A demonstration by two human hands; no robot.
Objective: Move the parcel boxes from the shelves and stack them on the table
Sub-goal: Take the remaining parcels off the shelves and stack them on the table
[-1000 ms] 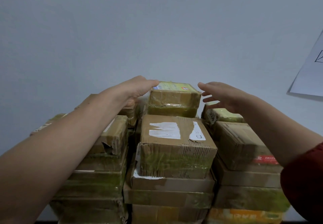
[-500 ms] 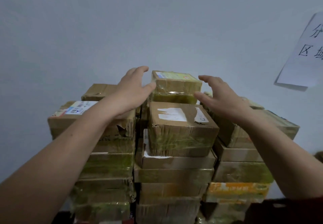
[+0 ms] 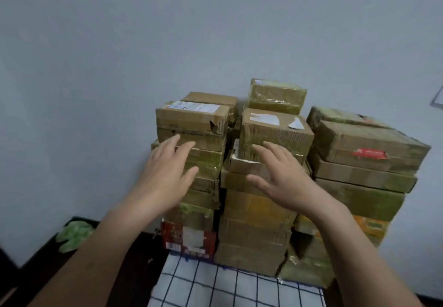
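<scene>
My left hand is open, with the fingers spread wide. It holds nothing. My right hand is open too and also holds nothing. My two hands are apart, with a gap between them. Both backs face me and both palms face the parcel boxes. I cannot tell if my fingertips touch the cardboard or just float in front of it.

The boxes are piled on the table against the wall, in three stacks side by side. My left hand is in front of the left stack. At 12 o'clock from that hand is the top box with a white label, and one corner of it is torn. At 6 o'clock, at the bottom of this stack, is a red box.

My right hand is in front of the middle stack. At 12 o'clock from it is a brown box with torn white stickers. Higher still sits a small box in shiny tape, the tallest of all.

At 3 o'clock from my right hand is the right stack. Its top front box has a red sticker.

At 6 o'clock, close to me, a white cloth with dark squares lies on the table, right up to the boxes. At 8 o'clock a blurry green thing lies by the wall. At 3 o'clock, at the far edge, is a bit of paper on the wall.
</scene>
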